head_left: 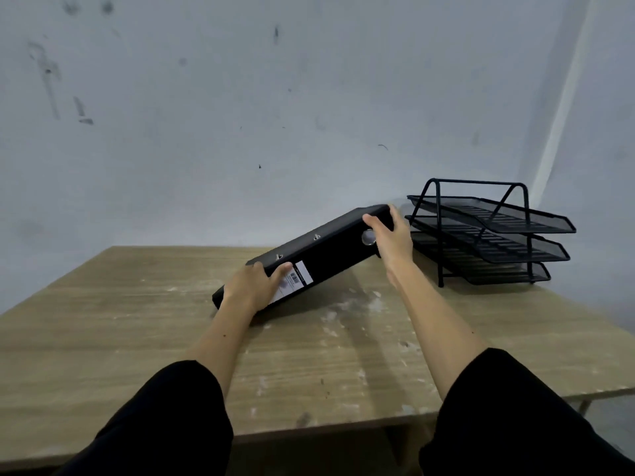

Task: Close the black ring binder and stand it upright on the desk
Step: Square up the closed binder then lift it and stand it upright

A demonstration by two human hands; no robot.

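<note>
1. You have a black wire-mesh letter tray (488,231) at the far right, three tiers stacked in a wire frame, each tier sloping toward you.
2. It stands on a wooden desk (103,324) with a pale grain; your view shows whitish smears and scuffs across the middle and right of the top.
3. Behind the desk you see a pale wall (206,115) marked with dark smudges and streaks, mostly at upper left.
4. To your right a second wall (608,132) meets it in a corner just behind the tray.
</note>
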